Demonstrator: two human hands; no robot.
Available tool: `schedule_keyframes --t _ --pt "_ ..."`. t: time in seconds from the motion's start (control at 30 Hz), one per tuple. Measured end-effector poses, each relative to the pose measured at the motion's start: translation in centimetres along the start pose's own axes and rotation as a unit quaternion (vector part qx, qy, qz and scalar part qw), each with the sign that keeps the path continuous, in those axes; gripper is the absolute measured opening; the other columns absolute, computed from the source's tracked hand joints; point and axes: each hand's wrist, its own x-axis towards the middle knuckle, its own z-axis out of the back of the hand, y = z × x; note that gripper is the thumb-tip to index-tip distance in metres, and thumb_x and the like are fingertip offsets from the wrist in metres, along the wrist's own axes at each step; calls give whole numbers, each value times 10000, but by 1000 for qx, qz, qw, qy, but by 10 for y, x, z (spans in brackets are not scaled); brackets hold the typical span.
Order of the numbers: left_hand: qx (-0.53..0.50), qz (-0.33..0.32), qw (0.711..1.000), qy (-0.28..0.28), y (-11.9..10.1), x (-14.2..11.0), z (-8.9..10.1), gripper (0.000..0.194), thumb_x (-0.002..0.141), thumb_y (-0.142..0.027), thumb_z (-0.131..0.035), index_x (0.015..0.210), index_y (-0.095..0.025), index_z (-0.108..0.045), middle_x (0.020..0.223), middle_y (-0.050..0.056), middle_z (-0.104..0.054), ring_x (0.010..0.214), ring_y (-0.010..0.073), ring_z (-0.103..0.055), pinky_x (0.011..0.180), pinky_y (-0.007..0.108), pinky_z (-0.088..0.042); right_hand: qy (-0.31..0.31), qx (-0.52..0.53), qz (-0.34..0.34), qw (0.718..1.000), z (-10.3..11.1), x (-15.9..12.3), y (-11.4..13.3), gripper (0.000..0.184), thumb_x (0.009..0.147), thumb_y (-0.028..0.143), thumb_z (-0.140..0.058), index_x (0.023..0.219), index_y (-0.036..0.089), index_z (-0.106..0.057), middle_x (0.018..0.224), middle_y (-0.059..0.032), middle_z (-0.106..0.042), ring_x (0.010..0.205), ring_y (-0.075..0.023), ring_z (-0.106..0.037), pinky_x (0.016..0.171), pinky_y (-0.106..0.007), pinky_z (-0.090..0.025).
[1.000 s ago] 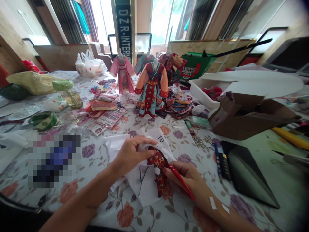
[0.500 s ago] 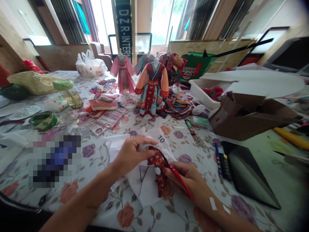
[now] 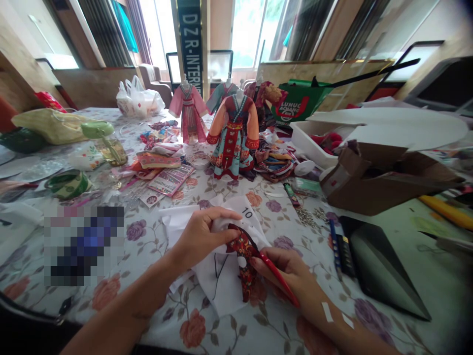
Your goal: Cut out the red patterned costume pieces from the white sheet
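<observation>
My left hand (image 3: 201, 234) pinches the top end of a dark red patterned fabric strip (image 3: 247, 281) between thumb and fingers. A small white round spot shows on the strip. My right hand (image 3: 286, 264) grips a slim red tool (image 3: 279, 276) with a thin dark tip lying along the strip's upper edge; its exact kind is unclear. My right fingertips also touch the strip's side. Under both hands lies white cloth or paper (image 3: 221, 291) with black lines, and a sheet marked 10 (image 3: 247, 213). Two white tape pieces stick to my right forearm.
Dressed doll forms (image 3: 232, 128) stand at the back centre amid folded fabrics (image 3: 273, 158). A cardboard box (image 3: 369, 187) and a dark tablet (image 3: 384, 271) sit at right. To the left are a lidded jar (image 3: 111, 148), green tape (image 3: 68, 185) and a blurred-out item (image 3: 84, 246).
The red tool's handle end has shifted very slightly to the right and down with my right hand. My left hand and the fabric strip hold nearly still.
</observation>
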Motion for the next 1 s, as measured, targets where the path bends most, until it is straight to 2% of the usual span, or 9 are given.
schedule_keyframes --t 0.27,0.47,0.6,1.0 --pt "14 -16 1000 12 0 0 0 248 708 -177 -696 953 -196 -731 956 38 -730 891 197 -646 743 265 -512 1 22 -9 1000 1 1 -3 345 747 463 -689 590 175 -582 498 -26 -671 466 -147 -606 474 -225 -415" --pt "6 -26 1000 13 -1 0 0 248 706 -175 -700 951 -195 -732 978 46 -730 921 207 -650 782 286 -514 -3 15 -5 1000 0 1 -3 350 749 458 -690 580 177 -568 501 -28 -675 454 -141 -598 444 -217 -381" --pt "4 -30 999 10 0 0 0 237 709 -179 -705 943 -199 -735 978 40 -731 932 202 -650 802 277 -507 -5 15 -4 1000 0 0 -3 352 761 479 -670 592 185 -574 501 -20 -675 453 -145 -598 452 -229 -396" --pt "6 -27 999 17 1 0 1 249 721 -174 -697 968 -193 -725 987 39 -725 932 194 -641 797 272 -494 2 6 -1 1000 0 0 0 335 762 445 -686 594 167 -603 475 -9 -663 396 -103 -546 417 -200 -362"
